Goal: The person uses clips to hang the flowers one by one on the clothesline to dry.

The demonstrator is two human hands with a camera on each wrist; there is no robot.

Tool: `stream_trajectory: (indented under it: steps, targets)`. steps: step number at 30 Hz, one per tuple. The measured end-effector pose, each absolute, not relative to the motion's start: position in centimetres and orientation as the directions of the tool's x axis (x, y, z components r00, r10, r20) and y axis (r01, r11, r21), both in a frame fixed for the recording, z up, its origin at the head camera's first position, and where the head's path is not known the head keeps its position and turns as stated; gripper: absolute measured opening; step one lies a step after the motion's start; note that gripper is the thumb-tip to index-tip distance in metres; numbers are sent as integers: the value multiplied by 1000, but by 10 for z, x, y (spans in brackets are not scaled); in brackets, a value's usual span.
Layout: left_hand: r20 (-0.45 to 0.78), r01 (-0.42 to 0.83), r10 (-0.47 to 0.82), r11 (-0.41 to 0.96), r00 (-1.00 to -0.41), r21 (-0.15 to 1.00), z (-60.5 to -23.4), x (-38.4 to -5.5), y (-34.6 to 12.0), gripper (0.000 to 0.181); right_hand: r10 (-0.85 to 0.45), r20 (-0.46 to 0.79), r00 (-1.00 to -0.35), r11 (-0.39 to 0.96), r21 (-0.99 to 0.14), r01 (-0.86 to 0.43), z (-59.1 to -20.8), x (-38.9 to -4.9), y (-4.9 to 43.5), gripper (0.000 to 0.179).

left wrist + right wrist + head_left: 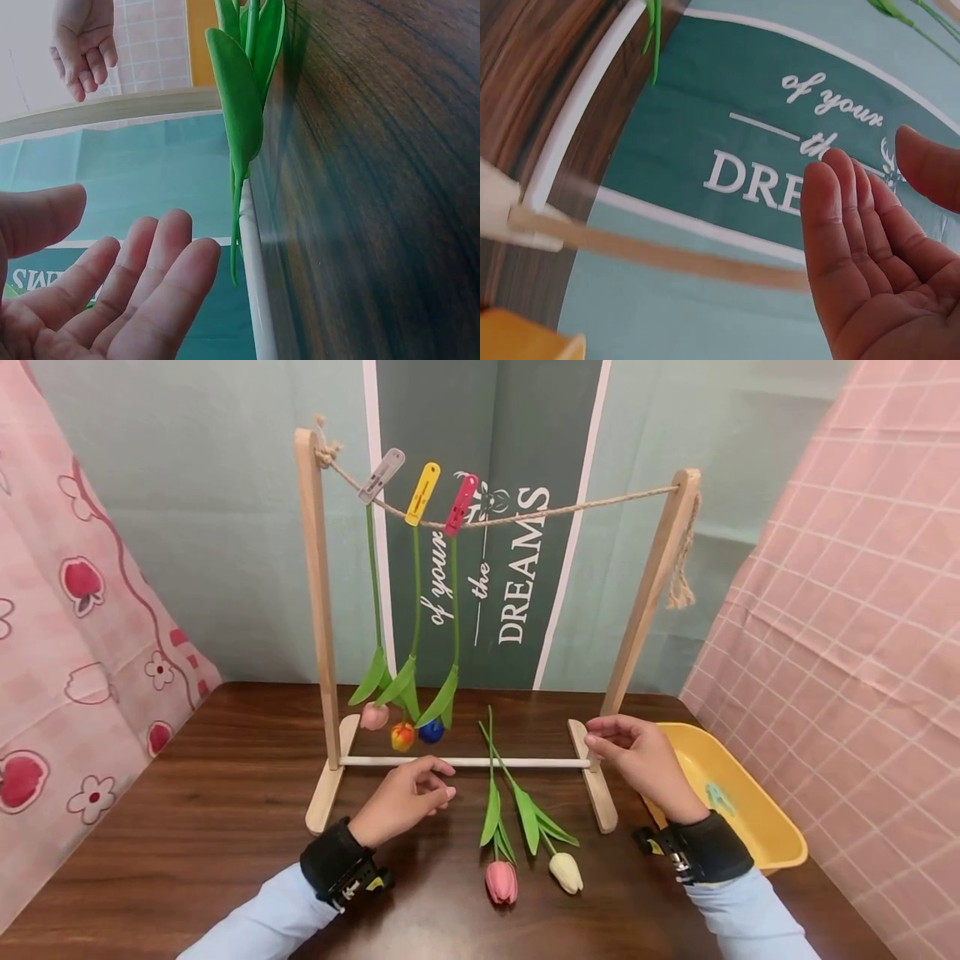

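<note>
Counter [195, 810]: dark, wood-grained
Backdrop [225, 527]: green, white-lettered
Side cloths [45, 610]: pink
Left hand [405, 797], right hand [637, 764]: apart, fingers relaxed

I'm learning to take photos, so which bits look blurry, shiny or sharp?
Head view: the white printed word DREAMS is crisp; left wrist view: the dark-brown wooden table shows a faint pale sheen; right wrist view: the long light-brown wooden post is blurred.
</note>
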State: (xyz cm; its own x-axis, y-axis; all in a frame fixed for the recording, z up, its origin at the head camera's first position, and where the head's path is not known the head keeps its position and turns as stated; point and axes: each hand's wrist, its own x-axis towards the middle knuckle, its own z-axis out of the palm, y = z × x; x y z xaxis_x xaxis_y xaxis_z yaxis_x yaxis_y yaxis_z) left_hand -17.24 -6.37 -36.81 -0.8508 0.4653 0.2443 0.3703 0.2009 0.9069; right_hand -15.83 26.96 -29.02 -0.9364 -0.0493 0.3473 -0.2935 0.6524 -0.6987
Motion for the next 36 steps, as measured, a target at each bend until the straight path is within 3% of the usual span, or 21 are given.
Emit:
stream_trajectory:
  steps: [13,19,27,36]
  targets:
    - [227,376,479,242,-848,895,-370,-175,-63,23,-67,385,-920,786,-547,-287,-276,-154,316,21]
    - [231,378,477,240,-848,894,-367,-173,-64,26,-81,307,-948,788,-562,-249,-265,-155,334,26]
    - [227,378,470,257,-853,890,-369,-174,-69,26,-108,238,-965,858,-469,-211,-259,-163,364,28]
    - [222,374,473,256,-853,892,-371,-175,-65,28,-11,103,-995,892,-449,-56,-262,-166,399,32]
